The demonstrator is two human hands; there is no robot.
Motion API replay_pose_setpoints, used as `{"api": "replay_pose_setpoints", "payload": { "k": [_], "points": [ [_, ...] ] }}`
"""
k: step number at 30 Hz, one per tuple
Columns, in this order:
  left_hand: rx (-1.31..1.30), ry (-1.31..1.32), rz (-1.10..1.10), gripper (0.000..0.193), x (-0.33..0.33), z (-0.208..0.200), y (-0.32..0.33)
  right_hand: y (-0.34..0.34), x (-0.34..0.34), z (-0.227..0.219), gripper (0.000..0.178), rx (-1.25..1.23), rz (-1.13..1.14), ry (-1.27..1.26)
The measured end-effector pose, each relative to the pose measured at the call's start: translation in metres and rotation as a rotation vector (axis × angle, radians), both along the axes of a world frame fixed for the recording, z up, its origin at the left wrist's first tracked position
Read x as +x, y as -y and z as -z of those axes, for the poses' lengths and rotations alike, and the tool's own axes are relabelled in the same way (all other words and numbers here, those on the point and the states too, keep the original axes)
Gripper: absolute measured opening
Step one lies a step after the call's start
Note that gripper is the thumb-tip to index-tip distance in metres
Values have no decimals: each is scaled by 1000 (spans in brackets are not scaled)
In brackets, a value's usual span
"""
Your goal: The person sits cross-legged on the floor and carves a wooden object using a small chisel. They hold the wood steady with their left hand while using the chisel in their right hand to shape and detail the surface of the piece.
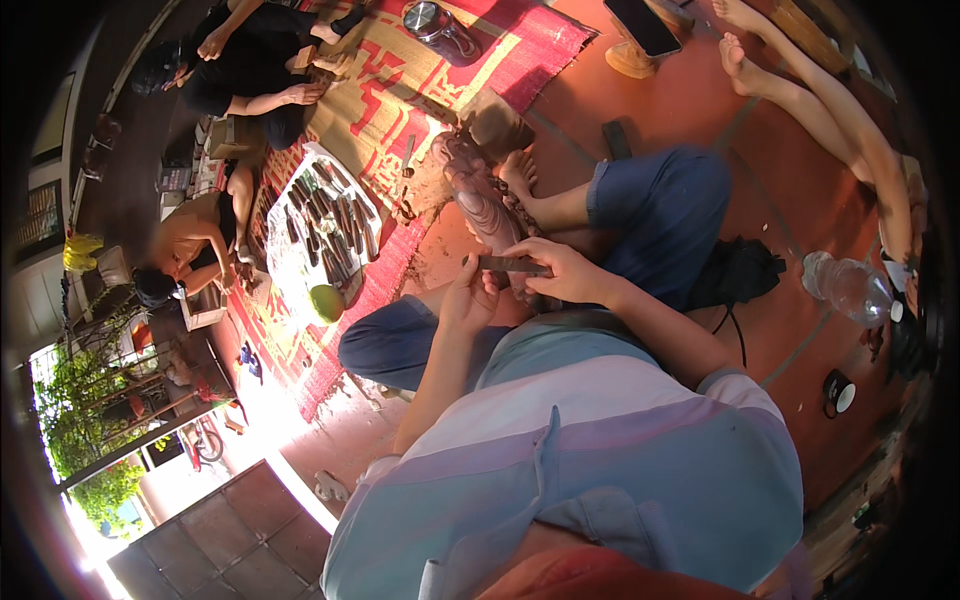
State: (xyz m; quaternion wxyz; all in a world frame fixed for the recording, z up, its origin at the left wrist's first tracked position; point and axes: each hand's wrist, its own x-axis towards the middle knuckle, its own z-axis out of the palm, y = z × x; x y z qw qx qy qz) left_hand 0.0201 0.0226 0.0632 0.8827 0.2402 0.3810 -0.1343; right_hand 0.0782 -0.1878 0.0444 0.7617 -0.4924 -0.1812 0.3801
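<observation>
A brown carved wooden statue (485, 200) leans between my crossed legs, its head away from me and its base near my lap. Above its lower end, a flat, dark, bar-shaped tool (513, 265) lies crosswise between my hands. My right hand (565, 272) grips its right end, fingers bent around it. At the other end, my left hand (470, 298) pinches the bar, thumb raised and fingertips curled below. The tool's exact kind is unclear. Part of the statue's base is hidden behind my hands.
Several chisels (335, 225) lie on a white sheet (297, 290) beside a green round object (326, 303), on a red and yellow mat (385, 130). Two people work at the left. A phone (643, 25), a clear bottle (850, 288) and another person's legs (815, 110) are right.
</observation>
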Motion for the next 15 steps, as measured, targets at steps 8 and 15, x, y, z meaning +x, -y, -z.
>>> {"api": "replay_pose_setpoints", "payload": {
  "k": [8,15],
  "points": [
    [256,8,230,28,18,-3,6,-17,6,1,24,91,191,302],
    [614,99,365,36,29,-2,14,-32,41,21,10,-199,416,573]
  ]
}}
